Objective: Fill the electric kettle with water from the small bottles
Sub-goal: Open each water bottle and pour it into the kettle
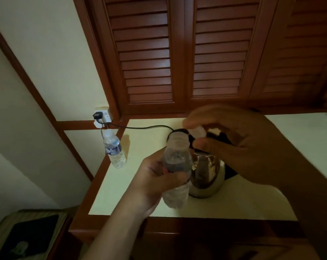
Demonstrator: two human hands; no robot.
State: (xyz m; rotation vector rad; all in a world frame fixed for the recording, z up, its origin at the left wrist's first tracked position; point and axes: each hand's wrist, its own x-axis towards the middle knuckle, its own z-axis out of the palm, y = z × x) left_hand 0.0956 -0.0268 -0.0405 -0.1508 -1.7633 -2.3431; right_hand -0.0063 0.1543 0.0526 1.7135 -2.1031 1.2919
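Note:
My left hand (158,175) grips a small clear water bottle (175,192) round its middle, held upright above the table's front, just left of the kettle. The bottle's neck is uncovered. My right hand (234,143) hovers right beside the neck and pinches the white cap (196,132) between thumb and fingers. The steel electric kettle (207,175) stands on the table behind the bottle, its top mostly hidden by my right hand. A second small bottle (114,150), capped and with a blue label, stands near the table's left edge.
The cream-topped wooden table (140,194) stands against louvred wooden doors (177,53). A black cord (140,127) runs from the kettle to a wall socket (102,116) at the left. A low surface with a dark object (27,235) sits at lower left.

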